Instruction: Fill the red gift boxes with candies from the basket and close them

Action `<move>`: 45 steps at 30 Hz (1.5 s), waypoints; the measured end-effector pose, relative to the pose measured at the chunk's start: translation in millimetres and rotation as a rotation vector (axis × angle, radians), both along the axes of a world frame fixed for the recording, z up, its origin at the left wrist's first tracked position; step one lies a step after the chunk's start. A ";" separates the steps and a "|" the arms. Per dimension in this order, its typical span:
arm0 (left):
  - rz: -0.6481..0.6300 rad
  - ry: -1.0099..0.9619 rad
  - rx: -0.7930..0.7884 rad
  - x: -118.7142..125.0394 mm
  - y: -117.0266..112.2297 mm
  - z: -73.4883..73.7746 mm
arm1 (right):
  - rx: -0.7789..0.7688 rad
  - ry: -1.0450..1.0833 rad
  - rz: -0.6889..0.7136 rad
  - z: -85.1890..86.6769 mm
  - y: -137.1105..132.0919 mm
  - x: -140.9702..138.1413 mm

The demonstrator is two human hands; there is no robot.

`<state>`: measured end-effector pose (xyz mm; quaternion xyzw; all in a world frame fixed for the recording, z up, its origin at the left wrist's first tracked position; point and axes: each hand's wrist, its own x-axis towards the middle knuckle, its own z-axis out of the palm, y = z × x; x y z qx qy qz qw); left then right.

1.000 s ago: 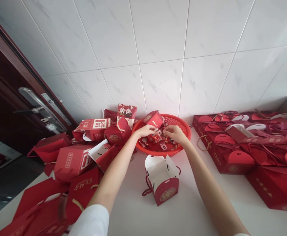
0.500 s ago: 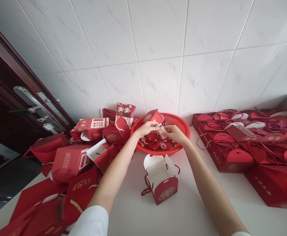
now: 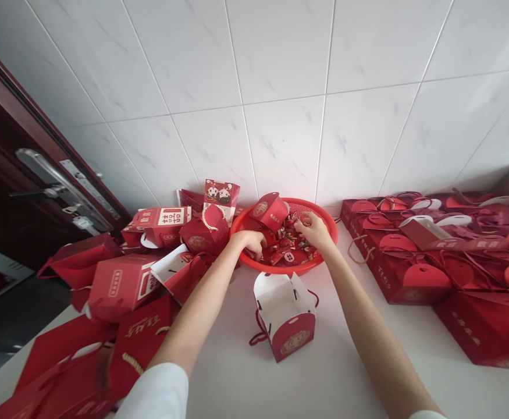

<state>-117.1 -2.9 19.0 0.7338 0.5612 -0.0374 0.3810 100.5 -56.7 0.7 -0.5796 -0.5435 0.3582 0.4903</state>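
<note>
wrapped sweets point(image 3: 296, 247) | small, mostly red | loosely heaped | inside perforated red basket point(image 3: 310, 209)

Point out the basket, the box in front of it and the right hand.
Basket point(image 3: 283, 270), head view: front rim.
Box point(image 3: 292, 330), head view: front panel.
Right hand point(image 3: 317, 231), head view: back of the hand.

Small wrapped sweets point(image 3: 289, 257) in the red basket point(image 3: 280, 270) are reached by the left hand point(image 3: 251, 240) and the right hand point(image 3: 317, 231). On the near side of the hands, an open box point(image 3: 292, 337) is placed; to their right, closed boxes point(image 3: 405, 282) are gathered.
</note>
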 end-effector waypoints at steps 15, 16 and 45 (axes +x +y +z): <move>-0.071 -0.454 0.090 8.1 -21.4 18.3 | 0.009 -0.035 0.320 9.0 -10.9 -2.2; -0.070 -0.494 0.093 10.8 -22.0 19.0 | 0.034 -0.038 0.366 9.2 -11.4 -2.0; 0.397 -1.086 -0.187 23.4 -19.0 16.6 | 0.057 0.333 0.318 10.6 -11.5 7.3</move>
